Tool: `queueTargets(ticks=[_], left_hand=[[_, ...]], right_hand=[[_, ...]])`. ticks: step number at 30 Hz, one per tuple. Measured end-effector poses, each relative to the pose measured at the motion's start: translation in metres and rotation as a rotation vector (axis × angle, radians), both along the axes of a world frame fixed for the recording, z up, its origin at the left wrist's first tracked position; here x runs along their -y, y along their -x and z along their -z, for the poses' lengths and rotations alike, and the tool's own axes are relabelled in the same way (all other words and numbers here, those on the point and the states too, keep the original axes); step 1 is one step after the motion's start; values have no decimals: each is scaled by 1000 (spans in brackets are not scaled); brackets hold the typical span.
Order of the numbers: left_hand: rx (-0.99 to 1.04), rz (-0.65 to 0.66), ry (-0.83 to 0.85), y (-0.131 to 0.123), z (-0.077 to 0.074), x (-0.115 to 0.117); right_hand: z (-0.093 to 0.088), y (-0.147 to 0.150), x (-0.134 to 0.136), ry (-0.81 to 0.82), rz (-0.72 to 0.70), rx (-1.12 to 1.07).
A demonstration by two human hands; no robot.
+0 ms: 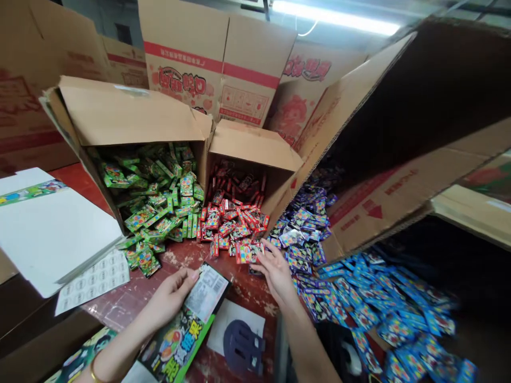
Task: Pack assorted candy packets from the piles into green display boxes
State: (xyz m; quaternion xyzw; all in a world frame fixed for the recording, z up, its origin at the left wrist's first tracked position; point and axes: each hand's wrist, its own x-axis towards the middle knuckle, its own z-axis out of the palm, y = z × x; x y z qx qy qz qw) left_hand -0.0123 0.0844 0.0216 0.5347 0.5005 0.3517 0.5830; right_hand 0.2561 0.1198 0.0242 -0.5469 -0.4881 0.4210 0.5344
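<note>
My left hand (173, 292), with a gold bangle on its wrist, grips the upper edge of a black and green printed carton (178, 340). My right hand (275, 268) has its thumb and fingers pinched on a small red packet (248, 252) at the front of the red pile. Red packets (229, 221) spill from a middle cardboard box. Green packets (159, 197) spill from the box to its left. Purple packets (303, 229) lie to the right of the red ones, and blue packets (367, 292) are at the lower right.
A stack of white flat cartons (56, 229) lies at the left beside a sheet of round stickers (93, 282). A dark blue round object (241, 343) rests on white paper near the front. Large cardboard boxes (255, 58) stand behind; a tall open one (379, 202) leans at the right.
</note>
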Motion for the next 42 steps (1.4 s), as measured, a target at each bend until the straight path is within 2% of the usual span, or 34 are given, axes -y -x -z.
queueTargets(ticks=[2, 4, 7, 9, 11, 14, 16, 17, 18, 20, 23, 27, 29, 32, 35, 37, 39, 42], left_hand=[[33, 37, 19, -11, 0, 4], [68, 31, 46, -23, 0, 10], [100, -23, 50, -38, 2, 24], [121, -23, 52, -47, 2, 35], [152, 10, 62, -52, 2, 45], [164, 59, 43, -58, 1, 57], [156, 70, 26, -61, 2, 63], [157, 61, 24, -61, 3, 64], [162, 40, 22, -62, 4, 65], [183, -34, 18, -62, 5, 64], [231, -147, 11, -58, 6, 57], [270, -283, 9, -47, 0, 45], [260, -357, 11, -36, -5, 41], [221, -467, 22, -14, -8, 39], [199, -519, 42, 8, 1, 41], [209, -524, 54, 18, 10, 43], [225, -523, 51, 25, 18, 42], [234, -545, 26, 30, 23, 40]], right_hand=[[-8, 2, 25, 65, 13, -236], [-13, 3, 40, 66, 86, -331], [-20, -4, 44, -24, 193, -297], [-30, -9, 40, -78, 142, -214], [-46, -10, 34, -106, -63, -73], [-69, -4, 24, -103, -513, 178], [-73, 3, 19, -69, -737, 301], [-70, 7, 17, -35, -784, 332], [-65, 10, 16, 5, -779, 337], [-52, 16, 17, 66, -663, 296], [-34, 21, 24, 0, -524, 244], [-21, 38, 20, -102, -628, 258], [-15, 58, 0, -126, -531, 275], [-5, 101, -48, -126, -241, 335], [5, 149, -96, -127, -141, 402], [12, 173, -119, -146, -94, 446], [20, 183, -133, -161, -61, 476], [35, 166, -141, -146, -60, 480]])
